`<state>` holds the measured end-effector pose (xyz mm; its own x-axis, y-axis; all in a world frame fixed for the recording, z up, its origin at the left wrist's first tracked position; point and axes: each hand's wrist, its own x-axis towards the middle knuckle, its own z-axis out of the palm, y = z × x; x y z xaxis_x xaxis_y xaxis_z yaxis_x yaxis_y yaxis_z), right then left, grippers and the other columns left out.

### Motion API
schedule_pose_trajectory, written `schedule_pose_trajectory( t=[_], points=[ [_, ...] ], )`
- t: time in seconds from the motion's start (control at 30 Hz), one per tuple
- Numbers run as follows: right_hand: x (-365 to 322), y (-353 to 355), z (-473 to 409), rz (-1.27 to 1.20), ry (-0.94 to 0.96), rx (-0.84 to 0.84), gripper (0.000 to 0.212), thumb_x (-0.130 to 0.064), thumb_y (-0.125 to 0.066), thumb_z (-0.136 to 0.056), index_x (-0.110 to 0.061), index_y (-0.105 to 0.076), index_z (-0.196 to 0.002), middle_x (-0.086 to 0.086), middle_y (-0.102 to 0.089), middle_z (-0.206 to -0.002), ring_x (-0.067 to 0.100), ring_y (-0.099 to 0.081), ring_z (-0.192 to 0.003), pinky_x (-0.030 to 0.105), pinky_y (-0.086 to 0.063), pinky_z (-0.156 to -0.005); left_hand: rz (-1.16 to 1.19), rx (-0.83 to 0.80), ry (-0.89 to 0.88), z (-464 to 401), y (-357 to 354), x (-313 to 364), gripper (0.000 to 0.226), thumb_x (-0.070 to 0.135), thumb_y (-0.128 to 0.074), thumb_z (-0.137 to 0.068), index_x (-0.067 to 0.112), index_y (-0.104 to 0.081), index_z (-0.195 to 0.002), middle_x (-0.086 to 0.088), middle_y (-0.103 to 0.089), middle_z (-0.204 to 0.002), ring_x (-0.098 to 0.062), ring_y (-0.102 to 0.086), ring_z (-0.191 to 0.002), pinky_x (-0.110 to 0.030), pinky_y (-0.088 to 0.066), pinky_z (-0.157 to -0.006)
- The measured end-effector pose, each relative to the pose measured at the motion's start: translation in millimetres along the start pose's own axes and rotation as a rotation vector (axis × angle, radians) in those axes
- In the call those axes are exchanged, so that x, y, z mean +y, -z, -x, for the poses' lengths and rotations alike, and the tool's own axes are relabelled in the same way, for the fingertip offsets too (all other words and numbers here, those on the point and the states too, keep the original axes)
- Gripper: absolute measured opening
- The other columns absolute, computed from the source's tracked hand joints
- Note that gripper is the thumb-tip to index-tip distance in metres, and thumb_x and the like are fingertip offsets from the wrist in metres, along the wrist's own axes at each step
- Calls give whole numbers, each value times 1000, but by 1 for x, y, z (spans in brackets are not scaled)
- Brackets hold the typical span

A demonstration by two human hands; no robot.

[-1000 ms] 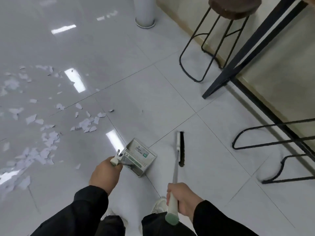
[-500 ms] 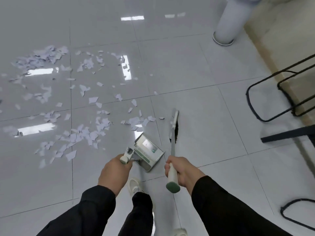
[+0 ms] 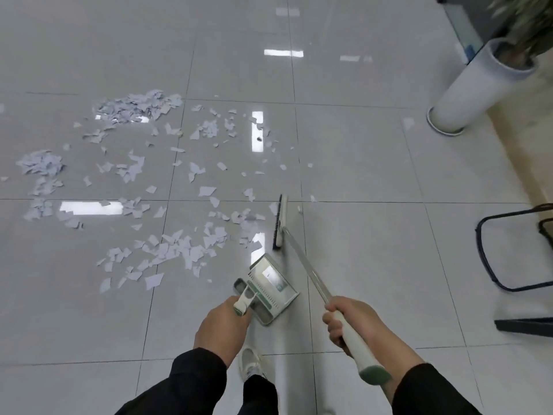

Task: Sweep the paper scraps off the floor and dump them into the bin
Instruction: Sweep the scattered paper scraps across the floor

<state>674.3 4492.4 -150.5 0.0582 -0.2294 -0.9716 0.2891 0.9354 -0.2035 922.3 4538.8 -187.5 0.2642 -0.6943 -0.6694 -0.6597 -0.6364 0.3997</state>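
Broom (image 3: pixel 279 224) now beside scraps (image 3: pixel 179 250), right grip (image 3: pixel 348 322) around handle; left grip (image 3: pixel 223 327) clutching seemingly empty dustpan (image 3: pixel 270 284).

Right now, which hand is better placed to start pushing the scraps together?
Right hand: it grips the broom, whose head sits beside the nearest paper scraps. The left hand only holds the dustpan.

There is a single view, from a wide-angle camera on the person's head, looking forward and steeply down at the floor (image 3: pixel 359 163). Both hands and the dark sleeves (image 3: pixel 194 381) sit close at the bottom edge, and a shoe (image 3: pixel 250 362) shows almost straight below. The tile lines bend toward the frame's edges.
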Motion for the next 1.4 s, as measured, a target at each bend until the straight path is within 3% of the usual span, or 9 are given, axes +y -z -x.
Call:
schedule_pose_trajectory(
  t=[0.23,0.4,0.6,0.73,0.83,0.97,1.03,1.13,1.4],
  points=[
    [5,26,20,182,41,95,6,3,-50,-91,-3,-50,-90,14,-49,-58,18,-36,-38,21,-35,-38,107,-8,35,21,-11,13,10,36,-53,-97,38,-53,-88,9,-63,-80,-16,-59,-76,-29,-43,-63],
    [-15,-6,-18,244,-35,-24,7,3,-50,-93,-2,-48,-88,11,-46,-51,17,-38,-35,21,-38,-34,189,52,132,38,-25,21,6,38,-53,-98,44,-53,-95,9,-63,-80,-11,-57,-75,-25,-42,-62],
    [-64,-31,-51,416,-81,-136,11,1,-51,-94,-1,-49,-84,10,-45,-52,15,-37,-32,19,-39,-32,266,132,266,46,-44,31,23,33,-54,-95,39,-48,-73,8,-59,-73,-9,-50,-65,-26,-38,-56],
    [-109,-17,-53,496,-59,-183,10,-7,-58,-96,-4,-48,-96,10,-48,-54,16,-38,-35,21,-41,-34,293,162,286,46,-46,39,18,34,-56,-96,37,-53,-78,7,-61,-73,-10,-53,-66,-26,-38,-56],
    [-129,19,-32,695,-43,-217,22,-23,-66,-98,-7,-54,-106,10,-51,-63,17,-41,-43,24,-42,-37,388,201,336,62,-56,43,16,35,-57,-95,37,-56,-79,6,-63,-74,-11,-53,-65,-26,-39,-56],
    [-120,73,-12,1124,5,-152,8,-9,-53,-101,-3,-54,-106,11,-52,-66,20,-42,-43,22,-36,-40,532,276,447,116,-84,19,19,36,-54,-93,20,-59,-83,5,-58,-67,-13,-45,-59,-28,-37,-57],
    [-117,88,-8,1321,118,-106,19,-12,-57,-98,6,-57,-105,14,-54,-63,20,-42,-41,24,-36,-42,562,310,476,136,-96,12,18,36,-54,-92,20,-58,-84,5,-56,-66,-12,-43,-58,-28,-36,-57],
    [-92,73,6,1415,119,-122,34,-25,-66,-96,6,-59,-106,13,-54,-58,21,-42,-42,24,-36,-41,701,382,554,179,-114,-7,16,38,-56,-92,26,-63,-84,-1,-66,-76,-14,-49,-62,-29,-40,-58],
    [-7,27,20,1907,119,-233,20,-16,-55,-99,0,-57,-111,11,-58,-61,18,-45,-43,25,-40,-43,871,537,781,288,-175,-42,19,36,-57,-91,23,-63,-80,-5,-67,-76,-18,-52,-63,-30,-42,-58]
  ],
)
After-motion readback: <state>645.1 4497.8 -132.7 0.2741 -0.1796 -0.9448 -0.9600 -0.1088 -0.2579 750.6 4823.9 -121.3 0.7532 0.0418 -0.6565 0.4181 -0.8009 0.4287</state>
